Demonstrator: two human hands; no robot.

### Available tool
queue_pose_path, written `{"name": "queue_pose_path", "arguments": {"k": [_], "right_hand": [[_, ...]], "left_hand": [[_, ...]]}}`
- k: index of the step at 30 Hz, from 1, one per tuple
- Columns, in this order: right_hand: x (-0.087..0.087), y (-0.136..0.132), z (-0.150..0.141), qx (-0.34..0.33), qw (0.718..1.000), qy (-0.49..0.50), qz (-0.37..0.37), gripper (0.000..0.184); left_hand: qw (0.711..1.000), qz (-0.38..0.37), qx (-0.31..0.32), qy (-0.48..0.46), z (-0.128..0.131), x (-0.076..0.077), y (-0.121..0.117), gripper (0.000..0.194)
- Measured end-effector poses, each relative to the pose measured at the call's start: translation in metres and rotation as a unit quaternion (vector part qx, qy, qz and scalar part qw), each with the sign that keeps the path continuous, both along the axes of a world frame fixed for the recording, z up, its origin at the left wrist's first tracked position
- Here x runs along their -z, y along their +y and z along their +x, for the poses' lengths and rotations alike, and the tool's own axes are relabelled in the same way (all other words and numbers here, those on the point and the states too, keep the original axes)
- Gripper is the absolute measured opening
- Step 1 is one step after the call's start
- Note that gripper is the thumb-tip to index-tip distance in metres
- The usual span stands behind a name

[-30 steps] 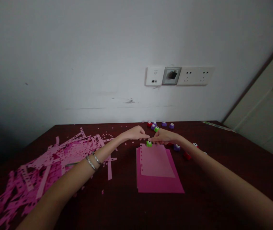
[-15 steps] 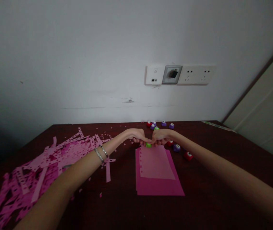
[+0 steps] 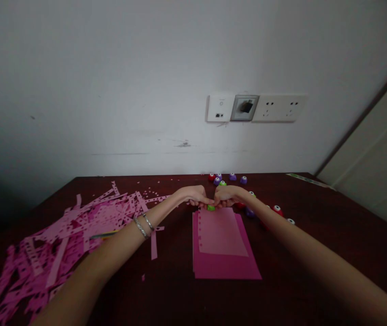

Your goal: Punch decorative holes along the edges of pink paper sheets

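A small green craft punch (image 3: 210,208) sits at the far edge of a light pink sheet (image 3: 224,233), partly hidden by fingers. My left hand (image 3: 198,195) comes in from the left, fingers curled, its thumb side pressed on the punch. Opposite it, my right hand (image 3: 224,196) is also curled, with its digits meeting the left ones over the punch. Punched holes run down the sheet's left edge. Beneath lie larger, darker pink sheets (image 3: 227,269). How the fingers bear on the punch is too small to tell exactly.
Cut and punched pink paper strips (image 3: 67,235) are heaped at left, with a thin yellow-and-dark tool (image 3: 105,234) among them. Several purple (image 3: 244,180), red (image 3: 277,210) and green (image 3: 223,183) punches stand behind and right of the hands. The wall with sockets (image 3: 278,108) borders the tabletop.
Both hands stay at the green punch. My left forearm has shifted slightly right, baring more of the thin tool. My right forearm has dipped nearer, showing punches beyond it and covering a red one.
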State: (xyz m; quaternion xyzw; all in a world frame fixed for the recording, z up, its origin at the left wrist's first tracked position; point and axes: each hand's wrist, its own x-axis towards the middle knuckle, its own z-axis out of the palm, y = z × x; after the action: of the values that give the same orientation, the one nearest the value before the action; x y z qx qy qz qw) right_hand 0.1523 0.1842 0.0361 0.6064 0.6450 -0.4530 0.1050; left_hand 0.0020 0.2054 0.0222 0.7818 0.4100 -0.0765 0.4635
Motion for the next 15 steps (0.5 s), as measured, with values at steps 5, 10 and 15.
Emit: {"name": "queue_pose_path", "arguments": {"k": [5, 10, 15], "right_hand": [[-0.007, -0.015, 0.002, 0.012, 0.998, 0.014, 0.063, 0.019], [-0.008, -0.031, 0.007, 0.016, 0.985, 0.064, 0.160, 0.017], [-0.002, -0.044, 0.015, 0.001, 0.951, 0.146, 0.272, 0.022]], "left_hand": [[0.999, 0.037, 0.003, 0.008, 0.000, -0.007, -0.007, 0.048], [0.993, 0.114, 0.006, -0.035, -0.007, 0.000, -0.008, 0.050], [0.985, 0.153, -0.033, -0.079, -0.020, -0.002, -0.019, 0.049]]}}
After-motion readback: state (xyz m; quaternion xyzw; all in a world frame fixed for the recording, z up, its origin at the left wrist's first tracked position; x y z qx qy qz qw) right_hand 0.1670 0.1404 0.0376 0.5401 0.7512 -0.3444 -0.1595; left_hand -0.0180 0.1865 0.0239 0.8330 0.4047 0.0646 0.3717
